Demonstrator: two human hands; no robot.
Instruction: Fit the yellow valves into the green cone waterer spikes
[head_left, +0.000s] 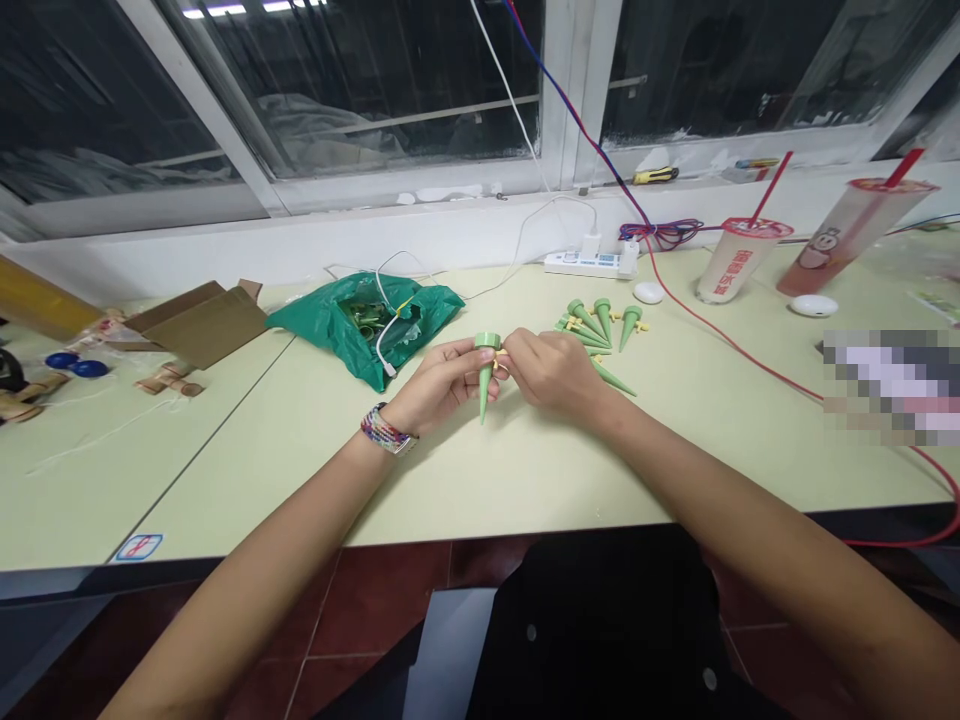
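Observation:
My left hand (439,385) pinches a green cone-shaped spike (486,375) near its wide top, point hanging down over the pale green table (525,470). My right hand (551,368) is closed at the spike's top, its fingers on a small yellow part (498,362) at the side. Just behind my right hand lies a heap of several more green spikes (600,322) with yellow fittings. A beaded bracelet (386,430) is on my left wrist.
An open green plastic bag (367,320) with a white cable sits to the left. A white power strip (592,263), red and blue wires, two drink cups with straws (739,258), brown cardboard (199,320) and wooden pieces also lie on the table.

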